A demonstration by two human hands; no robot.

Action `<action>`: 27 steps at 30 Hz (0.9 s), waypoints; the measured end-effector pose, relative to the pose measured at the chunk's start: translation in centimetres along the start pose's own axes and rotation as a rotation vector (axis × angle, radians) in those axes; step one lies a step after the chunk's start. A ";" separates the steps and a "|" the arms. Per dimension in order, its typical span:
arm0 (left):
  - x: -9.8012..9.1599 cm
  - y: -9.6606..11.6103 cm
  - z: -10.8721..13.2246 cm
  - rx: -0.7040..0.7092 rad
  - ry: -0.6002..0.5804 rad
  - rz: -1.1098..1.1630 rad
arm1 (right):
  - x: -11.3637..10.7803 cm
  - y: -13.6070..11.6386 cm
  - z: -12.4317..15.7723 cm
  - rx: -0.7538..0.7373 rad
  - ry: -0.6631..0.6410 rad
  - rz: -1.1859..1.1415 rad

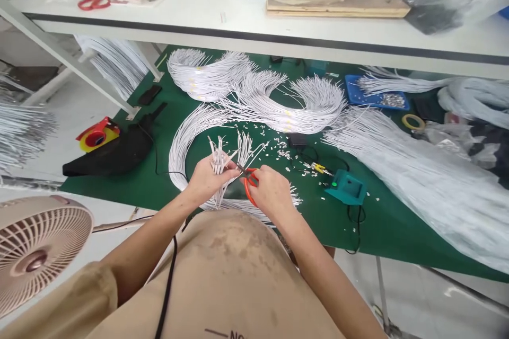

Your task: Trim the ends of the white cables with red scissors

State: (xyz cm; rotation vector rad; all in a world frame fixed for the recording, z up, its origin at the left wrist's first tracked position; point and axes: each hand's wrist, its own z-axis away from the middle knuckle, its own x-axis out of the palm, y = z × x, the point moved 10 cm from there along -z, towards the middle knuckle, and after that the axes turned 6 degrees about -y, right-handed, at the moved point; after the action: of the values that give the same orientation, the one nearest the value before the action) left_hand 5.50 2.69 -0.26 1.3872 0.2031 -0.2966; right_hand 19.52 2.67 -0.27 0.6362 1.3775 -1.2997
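Observation:
My left hand [209, 177] is closed round a small bunch of white wires [218, 154], their ends sticking up above the fingers. In my right hand [270, 188] is a pair of scissors [250, 183] with orange-red handles. The dark blades point left, close to the left thumb and the bunch. Around both hands lies a curved bundle of white wires [181, 143] on the green table [302, 217]. Small white offcuts [280, 148] are scattered just beyond the scissors. I cannot tell whether the blades touch a wire.
Behind lie more wire bundles [294, 111] and a blue tray [353, 92] of small parts. A teal device [345, 188] and yellow-handled pliers [318, 168] are at right. A white shelf [199, 8] spans above. A tape dispenser [95, 135] and fan [40, 254] stand left.

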 end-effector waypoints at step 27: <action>-1.6 0.3 -2.9 0.007 -0.068 -0.065 | 1.1 0.4 -4.2 0.182 0.114 -1.318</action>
State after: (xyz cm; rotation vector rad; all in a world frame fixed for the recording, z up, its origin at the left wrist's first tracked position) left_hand 4.23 5.69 0.05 1.3769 0.1911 -0.3985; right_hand 18.21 6.37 -2.19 -0.2126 1.8456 -2.4396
